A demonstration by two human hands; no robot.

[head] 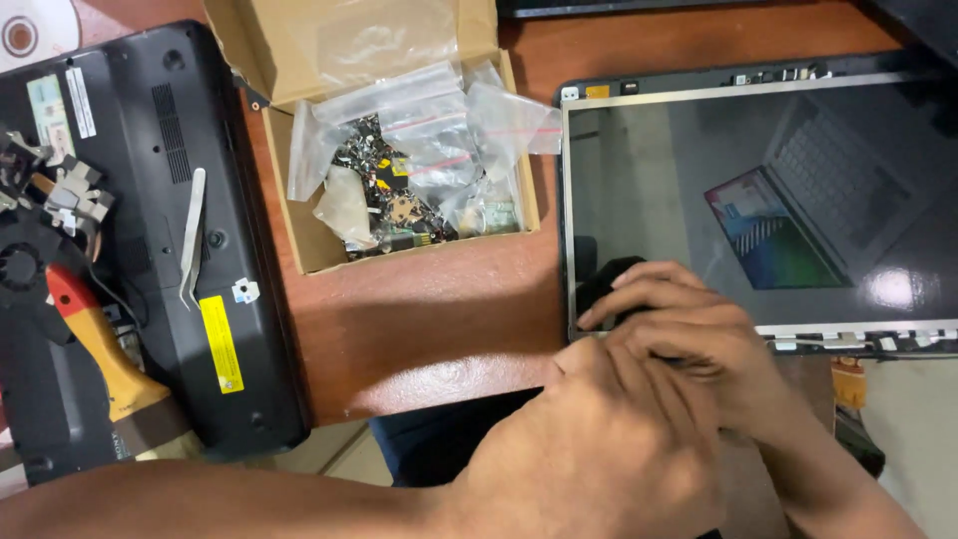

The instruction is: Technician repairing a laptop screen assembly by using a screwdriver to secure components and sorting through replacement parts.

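Note:
A bare laptop screen panel [758, 200] with a silver frame lies on the wooden table at the right. My right hand [689, 329] rests on its lower left corner, fingers curled over a small black object [607, 282] pressed against the glass. My left hand [599, 449] reaches across from the left and sits just under the right hand, touching the panel's bottom edge. What the left fingers hold is hidden.
An upturned black laptop base [170, 250] lies at the left with metal tweezers [193, 235], a red-and-yellow-handled tool [95, 334], a fan and loose brackets on it. A cardboard box [299, 90] of small bagged parts stands between. A disc [30, 30] lies at the far left corner.

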